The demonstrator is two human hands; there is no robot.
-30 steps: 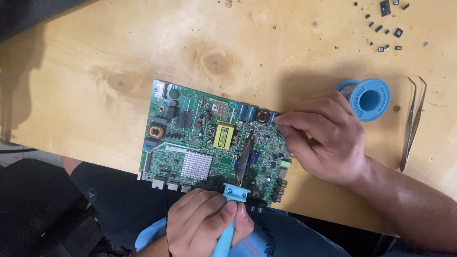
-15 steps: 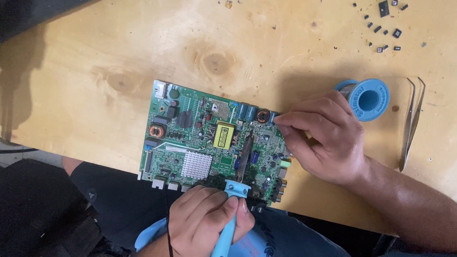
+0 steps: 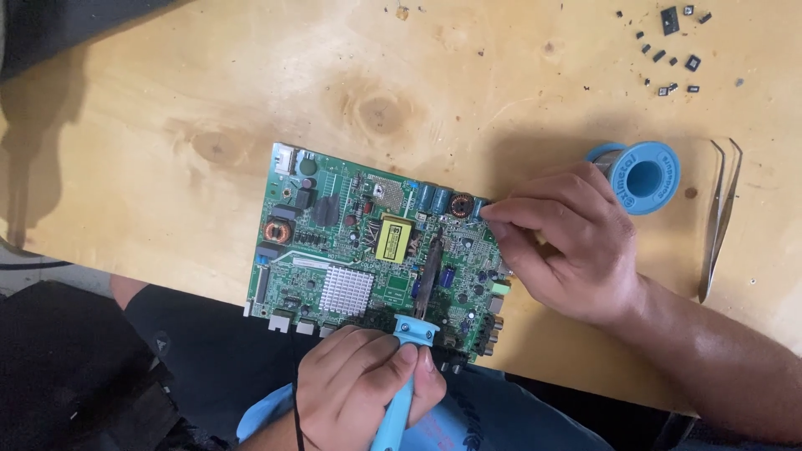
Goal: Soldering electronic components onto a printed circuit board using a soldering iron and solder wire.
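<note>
Now soldering iron (image 3: 415,334) in left hand (image 3: 368,384), over circuit board (image 3: 334,242).

My right hand (image 3: 576,250) hides the circuit board's (image 3: 334,242) right edge; the soldering iron (image 3: 415,334) handle leaves the frame's near edge; the far-right dark parts (image 3: 668,50) are too small for me to identify.

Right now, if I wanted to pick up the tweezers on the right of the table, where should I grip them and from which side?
Grip the tweezers across the two arms near mid-length, coming from above. They lie flat on the wooden table with clear space around them, arms joined at the near end and spread toward the far end, so pinching the middle should close them evenly. The solder spool sits just left.
</note>
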